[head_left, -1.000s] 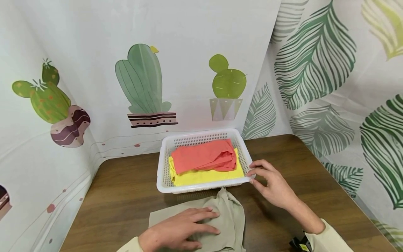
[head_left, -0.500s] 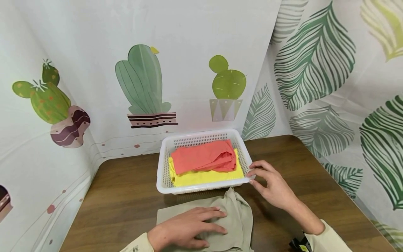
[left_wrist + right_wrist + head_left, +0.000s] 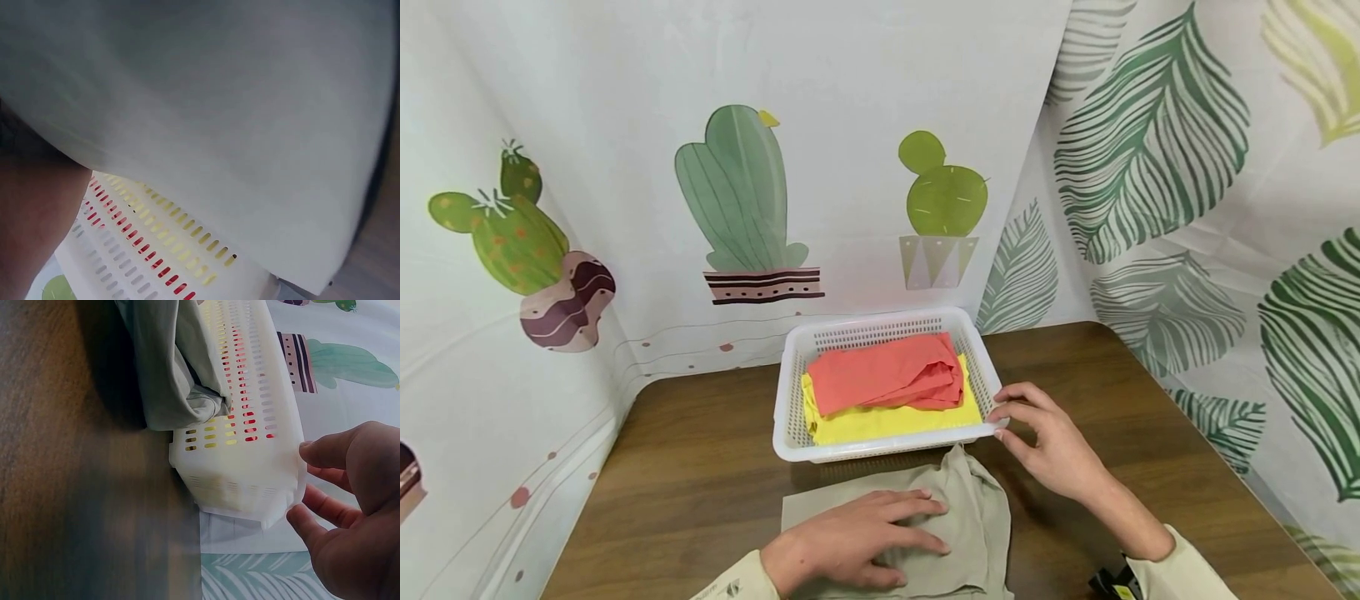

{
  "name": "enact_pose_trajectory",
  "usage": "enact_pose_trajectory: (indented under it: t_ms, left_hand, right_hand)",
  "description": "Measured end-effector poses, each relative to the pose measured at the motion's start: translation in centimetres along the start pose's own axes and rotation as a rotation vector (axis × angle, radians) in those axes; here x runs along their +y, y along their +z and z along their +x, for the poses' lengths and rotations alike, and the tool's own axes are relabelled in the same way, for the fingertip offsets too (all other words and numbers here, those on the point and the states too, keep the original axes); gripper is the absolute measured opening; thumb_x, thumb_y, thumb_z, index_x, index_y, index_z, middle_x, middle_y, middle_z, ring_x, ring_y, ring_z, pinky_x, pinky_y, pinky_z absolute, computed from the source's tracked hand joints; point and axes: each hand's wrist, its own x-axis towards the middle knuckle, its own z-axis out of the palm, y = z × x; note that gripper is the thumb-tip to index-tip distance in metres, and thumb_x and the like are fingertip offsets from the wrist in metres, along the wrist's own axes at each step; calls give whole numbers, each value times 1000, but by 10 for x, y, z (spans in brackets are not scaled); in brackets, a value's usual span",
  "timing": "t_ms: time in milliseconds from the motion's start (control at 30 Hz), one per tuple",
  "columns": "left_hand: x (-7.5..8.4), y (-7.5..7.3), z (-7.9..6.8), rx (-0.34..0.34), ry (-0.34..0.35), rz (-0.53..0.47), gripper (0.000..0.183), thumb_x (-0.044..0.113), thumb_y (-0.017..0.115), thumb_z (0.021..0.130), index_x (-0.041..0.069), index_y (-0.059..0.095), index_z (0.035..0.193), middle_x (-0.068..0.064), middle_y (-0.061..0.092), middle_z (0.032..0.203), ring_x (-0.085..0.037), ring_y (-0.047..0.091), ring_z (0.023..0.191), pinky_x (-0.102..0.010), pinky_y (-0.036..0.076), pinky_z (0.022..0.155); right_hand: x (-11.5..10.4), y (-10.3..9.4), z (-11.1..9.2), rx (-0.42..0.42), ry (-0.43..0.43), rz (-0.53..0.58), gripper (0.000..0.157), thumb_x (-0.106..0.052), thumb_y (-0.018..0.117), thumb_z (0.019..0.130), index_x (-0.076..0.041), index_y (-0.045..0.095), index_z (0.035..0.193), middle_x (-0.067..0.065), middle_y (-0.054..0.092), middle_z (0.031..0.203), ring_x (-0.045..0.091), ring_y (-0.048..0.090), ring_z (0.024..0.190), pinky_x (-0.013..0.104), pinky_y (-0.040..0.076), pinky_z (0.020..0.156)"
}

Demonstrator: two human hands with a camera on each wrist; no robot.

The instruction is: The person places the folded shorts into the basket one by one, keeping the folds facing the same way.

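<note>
My left hand (image 3: 868,537) lies on a folded grey-green cloth (image 3: 962,521), fingers spread and nearly straight, palm down. The cloth rests on the table in front of a white plastic basket (image 3: 880,450), its far right corner bunched up beside the basket wall. My right hand (image 3: 1052,437) holds the basket's near right corner between thumb and fingers, plain in the right wrist view, with the hand (image 3: 356,500) at the rim. Inside the basket a folded red cloth (image 3: 880,371) lies over a folded yellow cloth (image 3: 895,422). Blurred pale fabric (image 3: 219,125) fills most of the left wrist view.
The brown wooden table (image 3: 692,467) extends to both sides of the basket. A white curtain (image 3: 850,167) printed with cacti and leaves hangs behind it and along the sides. Near the right sleeve sits a small black object (image 3: 1112,583), partly cut off.
The grey-green cloth has slid to the right under my left hand, which moved with it. My right hand and the basket have stayed in place.
</note>
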Motion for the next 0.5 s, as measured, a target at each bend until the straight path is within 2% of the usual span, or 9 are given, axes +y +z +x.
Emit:
enact_pose_trajectory:
  t_ms: [500]
  left_hand:
    - [-4, 3, 11, 13, 14, -1, 63, 34, 74, 101, 40, 47, 158, 8, 24, 174, -21, 22, 162, -40, 31, 126]
  right_hand:
    - [-1, 0, -1, -5, 9, 0, 31, 9, 85, 82, -14, 77, 102, 6, 64, 125, 19, 61, 113, 9, 38, 96]
